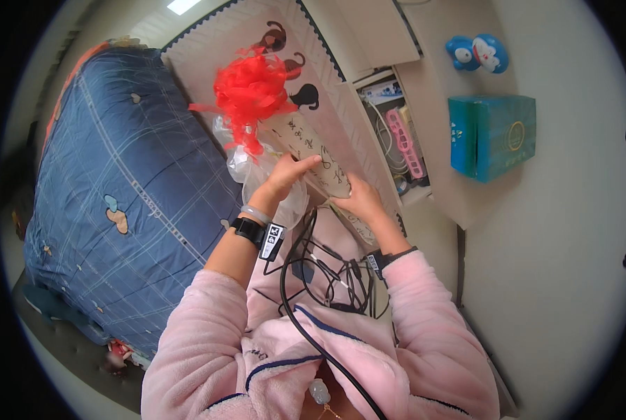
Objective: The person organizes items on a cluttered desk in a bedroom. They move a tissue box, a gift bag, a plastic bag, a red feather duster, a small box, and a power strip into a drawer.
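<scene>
My left hand [283, 176] and my right hand [360, 199] hold a long cream sheet of wrapping paper [311, 145] with dark script on it. The left thumb presses on its upper face, and the right hand closes round its nearer right edge. Past the paper's far end is a bunch of bright red ribbon-like strips [252, 87]; whether the two are joined I cannot tell. Sheer white wrapping material [241, 166] hangs beside my left hand, partly hidden by it. Black cables [348, 283] lie in loops over my lap, below the paper.
To the left stands a bed with a blue plaid cover [127, 189]. An open drawer [394, 126] at the right holds a pink slotted tray [404, 142] and cords. Further right are a teal box [491, 138] and a blue-and-white figurine [477, 54]. A pale mat [211, 52] with cat figures lies ahead.
</scene>
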`<state>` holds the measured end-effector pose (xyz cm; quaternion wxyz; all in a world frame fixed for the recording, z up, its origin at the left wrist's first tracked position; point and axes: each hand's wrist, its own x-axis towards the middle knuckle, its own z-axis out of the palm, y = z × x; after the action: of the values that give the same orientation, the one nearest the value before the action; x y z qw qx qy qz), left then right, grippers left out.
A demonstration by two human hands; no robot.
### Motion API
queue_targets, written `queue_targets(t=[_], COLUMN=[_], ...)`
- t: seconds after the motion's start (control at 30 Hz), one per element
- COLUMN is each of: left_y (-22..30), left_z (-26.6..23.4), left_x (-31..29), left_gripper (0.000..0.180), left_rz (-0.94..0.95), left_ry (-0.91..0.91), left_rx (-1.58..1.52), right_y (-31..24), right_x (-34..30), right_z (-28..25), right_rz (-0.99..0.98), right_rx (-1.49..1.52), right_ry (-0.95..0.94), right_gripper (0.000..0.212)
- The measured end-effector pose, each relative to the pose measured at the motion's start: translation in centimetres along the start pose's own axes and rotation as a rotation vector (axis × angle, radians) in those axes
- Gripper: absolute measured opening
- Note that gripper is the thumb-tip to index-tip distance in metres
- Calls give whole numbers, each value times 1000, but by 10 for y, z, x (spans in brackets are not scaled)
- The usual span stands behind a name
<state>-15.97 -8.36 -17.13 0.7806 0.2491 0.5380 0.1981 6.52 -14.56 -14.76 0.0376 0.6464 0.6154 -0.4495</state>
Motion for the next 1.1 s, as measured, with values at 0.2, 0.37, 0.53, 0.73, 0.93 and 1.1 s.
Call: queue_targets(t=[0.2, 0.37, 0.53, 0.73, 0.93, 1.1], left_y=[-82, -143, -191, -219, -242, -255], left_z=[22, 43, 58, 67, 60, 63], left_x=[50, 72, 87, 111, 120, 129], left_gripper=[36, 33, 34, 34, 35, 29], left_rz=[19, 50, -38, -2, -37, 1], left_ry=[248, 305, 362, 322, 246, 222], left_rx=[-61, -55, -99, -184, -98, -154], right_y=[151, 252, 291, 335, 356, 373], right_x=[39, 81, 93, 131, 155, 188], right_z=[75, 109, 106, 69, 91, 129], right_rz=[561, 920, 700, 518, 563, 592], right_rx=[1399, 1883, 1895, 1830, 1231, -75], right_ry=[24, 525, 546, 758, 752, 487], right_gripper=[55, 37, 54, 71, 65, 62])
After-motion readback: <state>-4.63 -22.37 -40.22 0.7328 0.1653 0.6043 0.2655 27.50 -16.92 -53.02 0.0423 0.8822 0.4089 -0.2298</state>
